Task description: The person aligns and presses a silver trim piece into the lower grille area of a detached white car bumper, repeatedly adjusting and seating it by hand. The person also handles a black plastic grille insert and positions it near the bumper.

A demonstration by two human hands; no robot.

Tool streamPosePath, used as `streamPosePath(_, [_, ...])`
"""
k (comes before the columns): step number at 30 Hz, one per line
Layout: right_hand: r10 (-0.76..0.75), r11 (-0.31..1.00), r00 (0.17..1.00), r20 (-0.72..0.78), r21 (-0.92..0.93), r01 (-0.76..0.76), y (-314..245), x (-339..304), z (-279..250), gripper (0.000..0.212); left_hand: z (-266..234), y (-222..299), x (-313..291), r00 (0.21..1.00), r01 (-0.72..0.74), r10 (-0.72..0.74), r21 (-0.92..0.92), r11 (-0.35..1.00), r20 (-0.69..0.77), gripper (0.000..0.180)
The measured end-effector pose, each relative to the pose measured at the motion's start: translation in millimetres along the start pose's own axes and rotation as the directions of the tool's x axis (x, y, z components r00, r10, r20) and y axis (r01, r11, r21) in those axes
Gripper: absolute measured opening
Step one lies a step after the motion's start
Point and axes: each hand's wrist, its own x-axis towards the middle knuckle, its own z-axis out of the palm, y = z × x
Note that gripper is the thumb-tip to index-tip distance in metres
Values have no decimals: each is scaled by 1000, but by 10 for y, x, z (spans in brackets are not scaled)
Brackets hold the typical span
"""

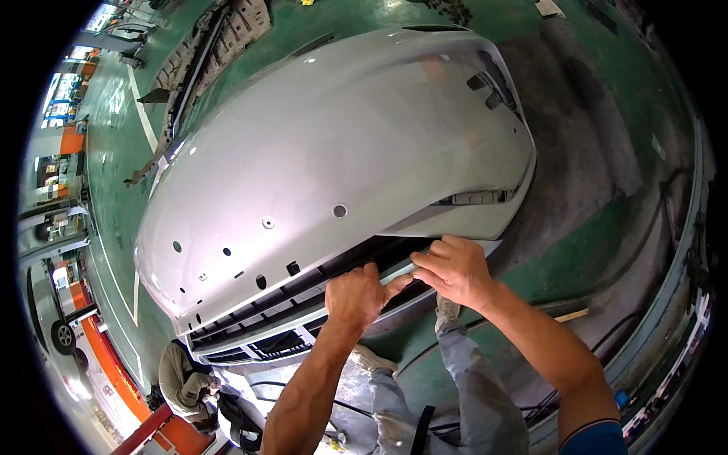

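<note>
Leaning over a big silver bumper (303,152), you have both hands at its near edge, close together by the black grille (284,294). The bumper lies in front of you across the middle of the view, its rounded outer face turned up. Your left hand (354,296) is at the grille with its fingers curled and its thumb stretched out toward the other hand. Your right hand (455,269) is just beside it, on the right, fingers bent and thumb drawn in near the forefinger, above the silver strip (390,271) that borders the grille. Whether either hand grips the strip or merely presses on it, you cannot tell from this angle.

Several holes dot the bumper's near left part, among them a round hole (340,211) forward of your left hand. A slotted vent (478,198) sits beyond your right hand. Below your arms are your grey trousers (481,387) and pale shoes (371,359). Another long car part (201,64) lies on the green floor (110,182) at the upper left, near a white line (142,114). A dark patch (584,144) covers floor to the right. At the lower left, a co-worker (180,387) bends down near the bumper's end, and a car (45,311) stands farther left.
</note>
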Motion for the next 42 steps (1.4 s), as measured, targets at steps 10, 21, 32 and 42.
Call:
streamPosePath(10, [55,998,998,-24,8,-55,-27,-36,4,28,9,39,-274,981,-1,-31,-166,986,-192,54])
streamPosePath(21, [119,993,992,-32,29,-118,-81,-10,28,29,-334,92,-1175,847,-235,-300,-815,529,-439,12])
streamPosePath(32, [118,993,993,-19,33,-117,-103,8,78,29,-1278,92,-1865,656,-688,150,-667,-285,-740,5])
streamPosePath(42, [131,989,991,-25,68,-129,-91,-15,106,29,-1127,264,-2025,578,-655,144,-562,-505,-803,26])
